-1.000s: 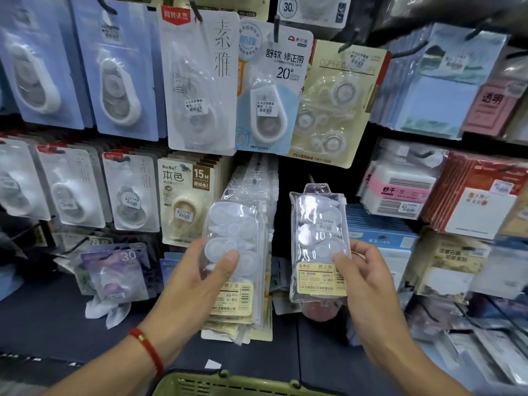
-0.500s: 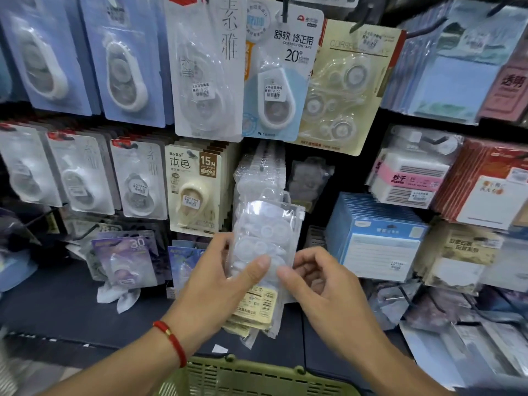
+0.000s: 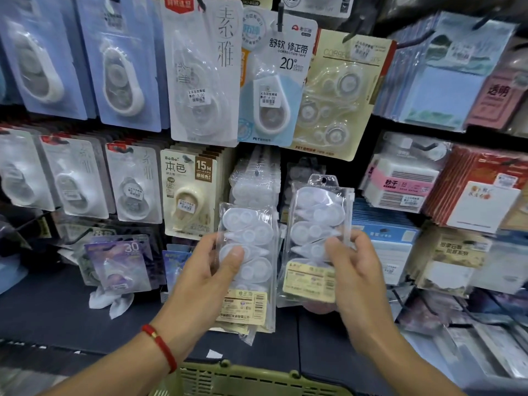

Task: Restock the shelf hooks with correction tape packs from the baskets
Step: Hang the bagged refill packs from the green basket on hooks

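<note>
Above the green basket [image 3: 257, 378], both hands grip clear correction tape packs.

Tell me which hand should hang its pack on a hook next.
Right, probably. The right hand holds a single pack, its hang hole free on top. The left hand grips a stack of packs below the hanging row.
</note>
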`<state>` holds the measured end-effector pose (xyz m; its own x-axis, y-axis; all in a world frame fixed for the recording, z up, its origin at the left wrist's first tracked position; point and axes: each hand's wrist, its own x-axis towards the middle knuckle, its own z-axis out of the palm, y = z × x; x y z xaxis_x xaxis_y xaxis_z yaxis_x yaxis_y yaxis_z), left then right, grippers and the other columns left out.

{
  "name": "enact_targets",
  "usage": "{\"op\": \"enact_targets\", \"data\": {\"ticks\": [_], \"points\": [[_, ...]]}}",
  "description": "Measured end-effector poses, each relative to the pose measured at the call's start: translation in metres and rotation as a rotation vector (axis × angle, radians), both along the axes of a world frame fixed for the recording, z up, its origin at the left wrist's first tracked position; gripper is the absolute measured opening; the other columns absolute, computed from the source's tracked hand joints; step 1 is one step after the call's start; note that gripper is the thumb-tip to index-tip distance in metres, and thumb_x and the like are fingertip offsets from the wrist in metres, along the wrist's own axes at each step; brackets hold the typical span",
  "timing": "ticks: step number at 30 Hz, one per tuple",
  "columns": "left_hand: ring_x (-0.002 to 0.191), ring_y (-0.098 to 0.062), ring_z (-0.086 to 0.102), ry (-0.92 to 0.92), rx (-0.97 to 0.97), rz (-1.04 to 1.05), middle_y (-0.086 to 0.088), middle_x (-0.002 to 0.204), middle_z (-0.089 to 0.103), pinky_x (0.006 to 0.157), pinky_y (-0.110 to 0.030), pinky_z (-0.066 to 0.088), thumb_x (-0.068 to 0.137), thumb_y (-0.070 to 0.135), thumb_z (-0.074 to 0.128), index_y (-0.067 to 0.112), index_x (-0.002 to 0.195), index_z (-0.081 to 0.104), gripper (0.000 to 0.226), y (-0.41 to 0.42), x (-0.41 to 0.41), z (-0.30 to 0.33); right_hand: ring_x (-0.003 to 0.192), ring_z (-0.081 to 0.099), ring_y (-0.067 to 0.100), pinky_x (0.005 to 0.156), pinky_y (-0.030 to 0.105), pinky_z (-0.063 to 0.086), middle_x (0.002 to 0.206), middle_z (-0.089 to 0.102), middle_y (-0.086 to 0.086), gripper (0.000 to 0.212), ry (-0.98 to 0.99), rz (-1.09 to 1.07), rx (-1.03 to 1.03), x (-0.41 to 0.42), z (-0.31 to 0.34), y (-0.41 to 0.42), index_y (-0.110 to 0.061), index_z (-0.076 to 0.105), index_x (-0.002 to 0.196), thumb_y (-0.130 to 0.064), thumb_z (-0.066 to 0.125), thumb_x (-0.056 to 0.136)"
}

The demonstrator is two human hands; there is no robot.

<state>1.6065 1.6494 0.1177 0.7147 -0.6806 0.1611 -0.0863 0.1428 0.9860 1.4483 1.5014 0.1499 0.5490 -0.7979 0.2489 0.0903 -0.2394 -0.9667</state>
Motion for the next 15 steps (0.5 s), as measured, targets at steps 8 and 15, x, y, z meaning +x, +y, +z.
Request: {"op": "enact_targets", "data": {"ticks": [8,15], "points": [[0.103,-0.016,0.077,-0.006,-0.016,0.061,0.004,0.111,0.080,0.098,-0.048,0.058,0.091,0.046,0.060,0.032,0.122,0.063,0.034,0.002,0.002,0.004,0.072,0.077,0.027,0.055,0.039,0.059,0.090,0.078,0.007,0.009,-0.018,0.017,-0.021,-0.003,-0.001,-0.023,-0.040,0.065,0.101,-0.046,0.060,0.105],[0.100,-0.010,0.078,0.007,-0.027,0.077,0.009,0.109,0.081,0.090,-0.038,0.057,0.090,0.045,0.061,0.034,0.121,0.063,0.033,0.003,0.001,0.008,0.076,0.073,0.046,0.061,0.050,0.059,0.090,0.076,0.021,0.016,-0.038,0.065,-0.012,-0.001,0.004,-0.024,-0.037,0.069,0.107,-0.051,0.060,0.103]]}}
